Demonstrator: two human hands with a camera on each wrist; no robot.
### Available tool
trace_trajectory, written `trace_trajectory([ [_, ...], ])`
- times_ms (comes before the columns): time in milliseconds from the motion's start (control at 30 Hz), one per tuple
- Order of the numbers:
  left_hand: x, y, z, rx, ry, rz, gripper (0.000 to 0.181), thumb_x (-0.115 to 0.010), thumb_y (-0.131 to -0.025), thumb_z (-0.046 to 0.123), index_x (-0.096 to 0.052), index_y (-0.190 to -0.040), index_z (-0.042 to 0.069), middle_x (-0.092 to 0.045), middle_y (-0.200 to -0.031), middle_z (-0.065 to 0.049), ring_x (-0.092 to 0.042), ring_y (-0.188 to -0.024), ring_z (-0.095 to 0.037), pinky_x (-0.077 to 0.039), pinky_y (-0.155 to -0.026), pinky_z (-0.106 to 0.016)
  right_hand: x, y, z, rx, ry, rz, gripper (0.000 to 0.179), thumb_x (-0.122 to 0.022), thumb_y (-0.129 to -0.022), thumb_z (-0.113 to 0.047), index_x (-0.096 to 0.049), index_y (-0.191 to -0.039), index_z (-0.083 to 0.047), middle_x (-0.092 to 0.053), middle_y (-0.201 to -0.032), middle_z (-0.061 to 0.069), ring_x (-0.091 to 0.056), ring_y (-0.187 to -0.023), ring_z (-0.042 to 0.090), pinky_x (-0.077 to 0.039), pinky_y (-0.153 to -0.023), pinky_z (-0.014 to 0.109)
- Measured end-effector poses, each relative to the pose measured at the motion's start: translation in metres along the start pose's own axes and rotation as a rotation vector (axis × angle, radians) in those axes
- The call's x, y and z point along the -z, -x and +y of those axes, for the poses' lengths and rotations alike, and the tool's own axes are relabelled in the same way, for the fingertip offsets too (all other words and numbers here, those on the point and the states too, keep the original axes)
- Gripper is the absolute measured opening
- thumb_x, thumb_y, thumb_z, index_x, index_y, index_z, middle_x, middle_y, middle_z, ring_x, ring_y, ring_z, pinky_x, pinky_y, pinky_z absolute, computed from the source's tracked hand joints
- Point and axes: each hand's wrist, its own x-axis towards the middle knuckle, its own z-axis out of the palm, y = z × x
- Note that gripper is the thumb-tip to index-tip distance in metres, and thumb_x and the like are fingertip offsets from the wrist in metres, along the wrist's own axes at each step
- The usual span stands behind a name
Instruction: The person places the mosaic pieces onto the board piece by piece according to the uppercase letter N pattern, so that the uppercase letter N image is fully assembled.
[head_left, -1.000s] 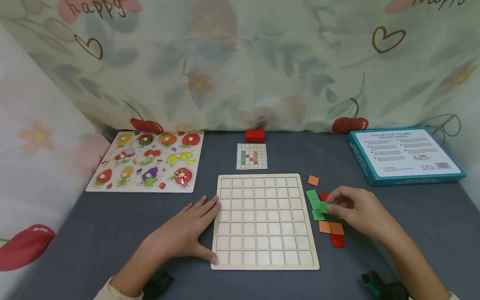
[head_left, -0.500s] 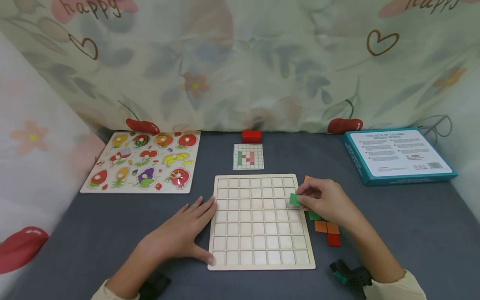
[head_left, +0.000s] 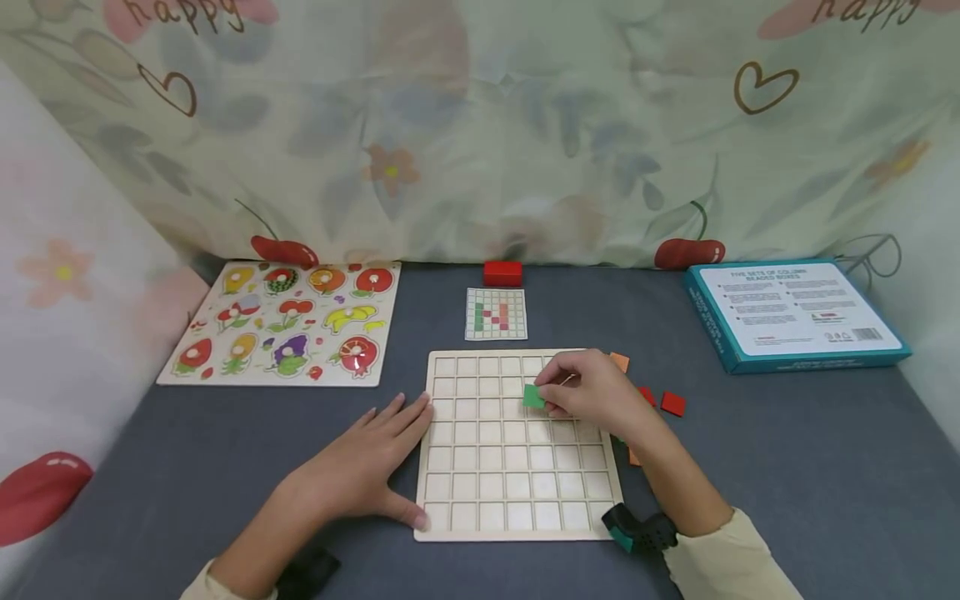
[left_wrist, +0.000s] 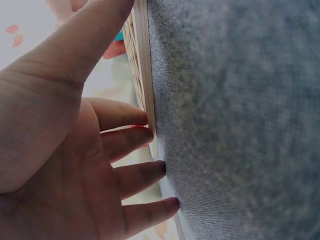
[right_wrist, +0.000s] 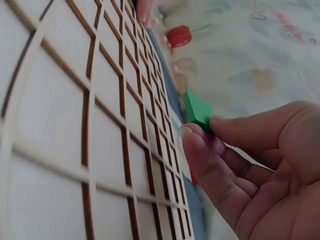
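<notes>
A pale wooden grid board (head_left: 517,483) lies flat on the dark table, its cells bare where they show. My right hand (head_left: 592,387) is over the board's upper right part and pinches a green square tile (head_left: 533,396) between thumb and fingers. In the right wrist view the green tile (right_wrist: 198,111) tilts clear of the grid (right_wrist: 100,115). My left hand (head_left: 367,458) rests with fingers spread along the board's left edge, thumb at the lower left corner. The left wrist view shows its fingertips (left_wrist: 142,119) at the board's side (left_wrist: 144,65).
Red tiles (head_left: 673,404) and an orange tile (head_left: 619,362) lie right of the board, others partly hidden by the right arm. Behind it are a pattern card (head_left: 496,314) and a red block (head_left: 502,273). A fruit puzzle (head_left: 285,325) lies left, a teal box (head_left: 798,317) right.
My right hand has lifted the green tile from the loose tiles and carried it left over the board. The left hand has stayed at the board's edge.
</notes>
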Motion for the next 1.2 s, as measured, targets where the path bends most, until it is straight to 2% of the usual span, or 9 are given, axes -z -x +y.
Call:
trace_trajectory([
  [567,-0.003,-0.001,0.000,0.032,-0.023,-0.011,0.129,-0.077,-0.062,0.075,-0.024,-0.160,0.009,-0.015,-0.167,-0.006,-0.009,-0.151,-0.035,-0.017,-0.114,-0.064,-0.045,-0.030,-0.021,-0.024,0.033,-0.047,0.003,-0.070,-0.090,0.001,-0.071,-0.088,0.001,-0.066,-0.078,0.006,-0.068,-0.064,0.022,-0.056,-0.061,0.030],
  [867,-0.003,-0.002,0.001,0.044,-0.024,-0.013,0.129,-0.078,-0.062,0.074,-0.024,-0.160,0.010,-0.015,-0.167,-0.006,-0.008,-0.151,-0.035,-0.017,-0.114,-0.064,-0.063,-0.039,-0.025,0.007,0.137,-0.053,0.009,-0.072,-0.089,0.001,-0.072,-0.083,-0.005,-0.066,-0.073,0.005,-0.065,-0.061,0.018,-0.052,-0.058,0.028],
  [1033,-0.003,-0.002,0.001,0.052,-0.015,-0.021,0.129,-0.078,-0.062,0.073,-0.024,-0.160,0.010,-0.015,-0.167,-0.005,-0.008,-0.152,-0.034,-0.016,-0.115,-0.063,-0.069,-0.040,-0.024,0.035,0.189,-0.037,0.009,-0.073,-0.089,0.000,-0.072,-0.083,-0.007,-0.064,-0.070,0.001,-0.060,-0.060,0.014,-0.050,-0.061,0.029],
  [1200,-0.002,-0.001,0.002,0.045,-0.006,-0.019,0.128,-0.077,-0.063,0.074,-0.023,-0.160,0.009,-0.015,-0.167,-0.006,-0.008,-0.152,-0.035,-0.015,-0.115,-0.064,-0.073,-0.039,-0.023,0.083,0.271,0.002,0.011,-0.074,-0.087,-0.003,-0.072,-0.081,-0.011,-0.061,-0.070,-0.005,-0.057,-0.065,0.013,-0.048,-0.065,0.031],
])
